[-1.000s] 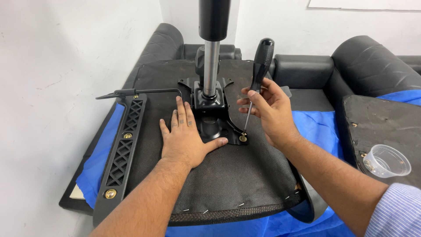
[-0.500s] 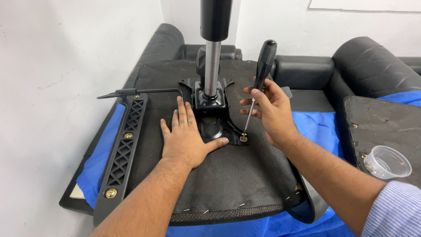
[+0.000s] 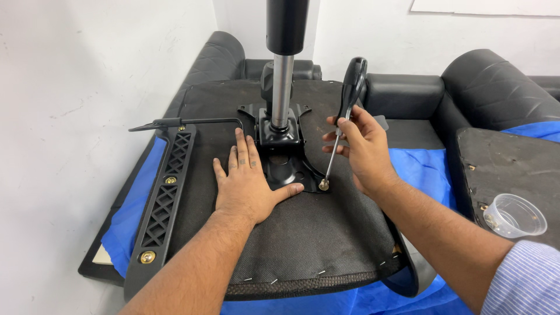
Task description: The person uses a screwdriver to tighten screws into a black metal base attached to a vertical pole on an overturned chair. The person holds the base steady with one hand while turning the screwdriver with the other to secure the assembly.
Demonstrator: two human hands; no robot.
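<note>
Upturned chair seat (image 3: 303, 245) is lying base-up on blue sheeting (image 3: 426, 169) across a black sofa (image 3: 402, 93), which is giving soft, uneven support. The gas-lift column (image 3: 281, 64) is standing upright out of the black metal mounting plate (image 3: 286, 166) near the seat's middle. A black armrest bracket (image 3: 166, 198) is running along the left edge, and a thin lever (image 3: 186, 122) is sticking out behind it.

The left hand (image 3: 248, 184) is lying flat, fingers spread, pressing on the fabric just beside the plate, thumb touching its edge. The right hand (image 3: 361, 149) is pinching the shaft of a black-handled screwdriver (image 3: 341, 125), which is tilting, tip sitting on a brass screw (image 3: 322, 185) at the plate's near right corner.

Risks, judging from this:
- The tilted driver could be camming out of the head and stripping it.
- A slipping tip would be heading toward the left thumb, which is close by.
- The seat could be rocking on the cushions under push, throwing the tip off.
- A clear plastic cup (image 3: 513, 214) is perching on another panel at right, so an elbow could be knocking it.
</note>
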